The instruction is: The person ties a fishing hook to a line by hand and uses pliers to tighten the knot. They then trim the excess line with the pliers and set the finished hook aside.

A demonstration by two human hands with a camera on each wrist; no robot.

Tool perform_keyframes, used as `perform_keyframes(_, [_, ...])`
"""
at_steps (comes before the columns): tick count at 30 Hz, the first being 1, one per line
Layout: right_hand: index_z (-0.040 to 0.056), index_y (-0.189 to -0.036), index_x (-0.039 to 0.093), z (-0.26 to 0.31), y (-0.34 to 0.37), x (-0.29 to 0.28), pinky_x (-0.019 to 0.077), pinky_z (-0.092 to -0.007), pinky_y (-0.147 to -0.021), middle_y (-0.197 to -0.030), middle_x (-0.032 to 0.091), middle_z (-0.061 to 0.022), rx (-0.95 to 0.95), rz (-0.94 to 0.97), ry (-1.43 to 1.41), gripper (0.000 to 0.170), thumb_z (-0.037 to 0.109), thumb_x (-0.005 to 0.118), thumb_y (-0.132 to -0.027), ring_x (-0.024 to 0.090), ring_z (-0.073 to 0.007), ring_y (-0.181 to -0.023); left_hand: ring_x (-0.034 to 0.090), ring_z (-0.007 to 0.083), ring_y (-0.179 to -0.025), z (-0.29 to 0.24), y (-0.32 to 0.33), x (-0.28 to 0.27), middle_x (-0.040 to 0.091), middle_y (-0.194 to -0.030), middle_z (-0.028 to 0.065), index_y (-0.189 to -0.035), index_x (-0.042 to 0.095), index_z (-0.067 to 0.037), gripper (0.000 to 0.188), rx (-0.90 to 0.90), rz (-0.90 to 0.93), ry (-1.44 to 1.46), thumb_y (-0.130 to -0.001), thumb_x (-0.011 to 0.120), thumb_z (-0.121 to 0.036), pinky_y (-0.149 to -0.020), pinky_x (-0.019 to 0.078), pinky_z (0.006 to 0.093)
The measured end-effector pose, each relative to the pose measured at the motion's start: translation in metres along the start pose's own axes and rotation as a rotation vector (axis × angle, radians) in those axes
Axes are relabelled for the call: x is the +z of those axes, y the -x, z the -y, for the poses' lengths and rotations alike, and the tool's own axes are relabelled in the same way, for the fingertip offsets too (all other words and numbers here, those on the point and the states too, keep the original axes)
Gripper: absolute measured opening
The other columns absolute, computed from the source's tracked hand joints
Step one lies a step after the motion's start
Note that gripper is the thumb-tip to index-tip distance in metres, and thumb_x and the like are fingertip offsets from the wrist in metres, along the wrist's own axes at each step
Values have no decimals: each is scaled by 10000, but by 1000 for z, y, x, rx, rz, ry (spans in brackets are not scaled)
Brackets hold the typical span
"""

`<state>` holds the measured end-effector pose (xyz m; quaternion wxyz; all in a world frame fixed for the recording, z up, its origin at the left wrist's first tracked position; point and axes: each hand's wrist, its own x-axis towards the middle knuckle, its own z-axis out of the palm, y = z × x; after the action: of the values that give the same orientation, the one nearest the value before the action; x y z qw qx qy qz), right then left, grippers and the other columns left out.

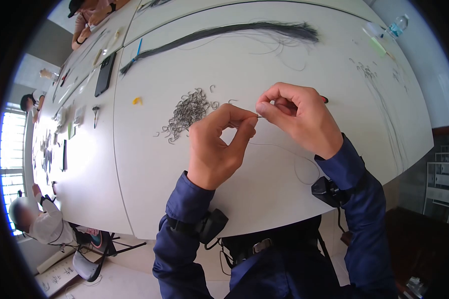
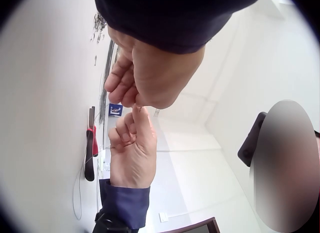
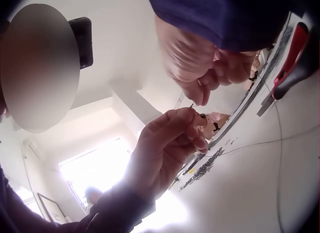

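Observation:
My left hand pinches a tiny dark piece between thumb and forefinger, beside the pile of metal hooks. Close at its right, my right hand has thumb and forefinger together at the piece's other side. A thin line loops over the table below the hands. In the right wrist view the left hand is under the right hand, with a small dark tip between them. What exactly the right fingertips hold is too small to tell.
Red-and-black pliers lie beside the right hand. A long bundle of dark strands stretches across the far side of the white table. A phone, a yellow piece and a bottle are farther off. Other people sit at the left.

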<state>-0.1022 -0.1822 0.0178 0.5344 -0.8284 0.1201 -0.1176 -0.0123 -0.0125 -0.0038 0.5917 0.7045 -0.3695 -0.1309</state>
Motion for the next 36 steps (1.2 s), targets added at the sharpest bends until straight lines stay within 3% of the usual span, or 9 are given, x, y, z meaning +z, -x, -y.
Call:
perform_keyframes(7, [12, -870, 667, 8, 7, -2, 301, -277, -487, -540, 382, 23, -116, 155, 108, 103, 109, 693, -893, 338, -79, -506, 695, 152, -723, 6, -1, 0, 721, -788, 93, -912, 680, 24, 40, 27, -104, -73, -885, 695, -2, -716, 546, 280])
perform_keyframes(10, [10, -881, 669, 7, 5, 1, 292, -277, -487, -531, 369, 21, -183, 28, 69, 116, 122, 694, -901, 323, -80, -501, 694, 153, -720, 4, -1, -1, 719, -783, 91, -909, 680, 22, 36, 21, -16, -108, -885, 693, -1, -711, 545, 278])
perform_keyframes(16, [-7, -906, 683, -2, -1, -2, 268, -265, -488, -533, 379, 47, -20, 31, -62, 158, 150, 688, -927, 303, -49, -517, 666, 120, -768, -5, 1, -1, 702, -851, 84, -935, 652, 55, 48, -15, 92, 16, -937, 660, 8, -755, 530, 263])
perform_keyframes(25, [-9, -1057, 656, 12, 8, 6, 249, -250, -482, -519, 414, 69, 121, 77, -267, 152, 88, 638, -941, 310, -23, -482, 666, 130, -764, -7, 2, -1, 695, -851, 88, -937, 650, 47, 49, -42, -99, 108, -936, 673, 4, -736, 533, 260])
perform_keyframes(34, [-24, -1013, 661, 13, 8, 12, 237, -253, -457, -495, 429, 56, 113, 29, -277, 173, 138, 637, -958, 311, -18, -458, 671, 123, -766, -4, 1, -1, 707, -847, 87, -929, 662, 44, 58, -5, -135, -31, -929, 689, -7, -748, 536, 252])
perform_keyframes(36, [-6, -1014, 661, 10, 8, 12, 215, -238, -478, -525, 417, 87, 123, 29, -266, 160, 147, 647, -970, 292, 4, -486, 675, 128, -794, -2, 0, -2, 710, -856, 82, -958, 673, 46, 66, 14, -114, -65, -923, 693, -6, -773, 536, 259])
